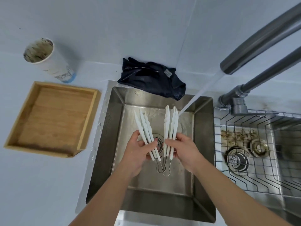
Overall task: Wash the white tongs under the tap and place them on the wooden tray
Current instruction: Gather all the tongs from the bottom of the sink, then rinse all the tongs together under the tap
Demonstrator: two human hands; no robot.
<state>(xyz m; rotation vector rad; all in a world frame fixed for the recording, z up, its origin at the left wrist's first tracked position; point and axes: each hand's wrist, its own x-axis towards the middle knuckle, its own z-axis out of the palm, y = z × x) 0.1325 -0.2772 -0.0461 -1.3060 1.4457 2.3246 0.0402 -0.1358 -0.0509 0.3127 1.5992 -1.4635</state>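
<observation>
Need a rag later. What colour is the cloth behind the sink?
Dark navy, nearly black cloth, seen in the head view.

The scene is evenly and softly lit; straight lines are bent at the edges, and details are slightly blurred.

Tap [260, 41] & forearms cut off by edge.

The pale counter [40, 185] carried a wooden tray [14, 128] at nine o'clock. A soiled paper cup [53, 62] stood just beyond it at ten o'clock. A dark cloth [151, 77] lay at twelve o'clock, overhanging the sink [203, 144] rim. A wire rack [254, 170] sat at three o'clock over a second basin.
</observation>
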